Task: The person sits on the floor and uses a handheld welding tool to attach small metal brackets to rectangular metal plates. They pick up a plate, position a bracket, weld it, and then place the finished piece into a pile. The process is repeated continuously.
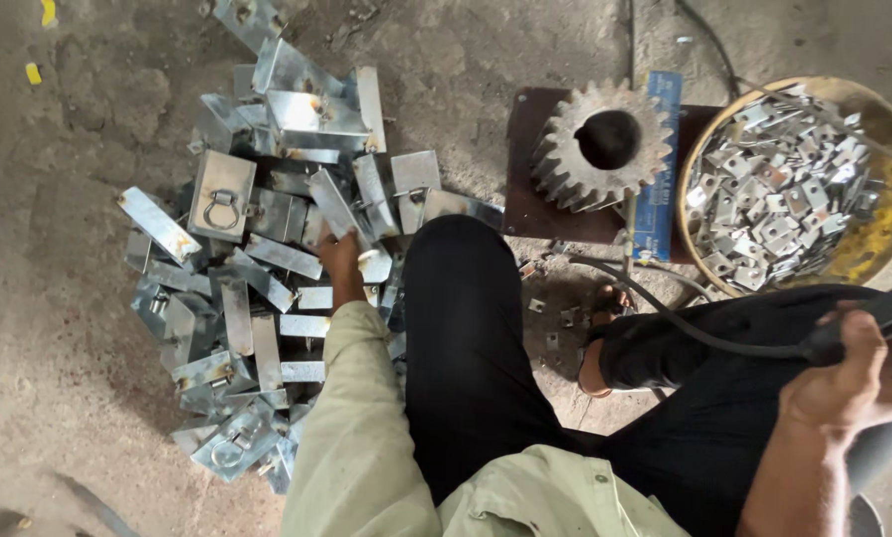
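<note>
Floor (68,328): bare, dusty grey concrete, stained and cracked at lower left.
Marks: yellow paint flecks (34,73) at upper left.
Light: soft, even daylight, weak shadows.

Landmark: large steel gear (601,146)
Left of gear: heaped metal boxes (267,249) block the floor
Right of gear: bowl of plates (869,249) crowds close
Above gear: bare concrete, open

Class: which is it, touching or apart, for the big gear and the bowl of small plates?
Apart. The head view shows the gear separated from the bowl by a blue bar.
</note>
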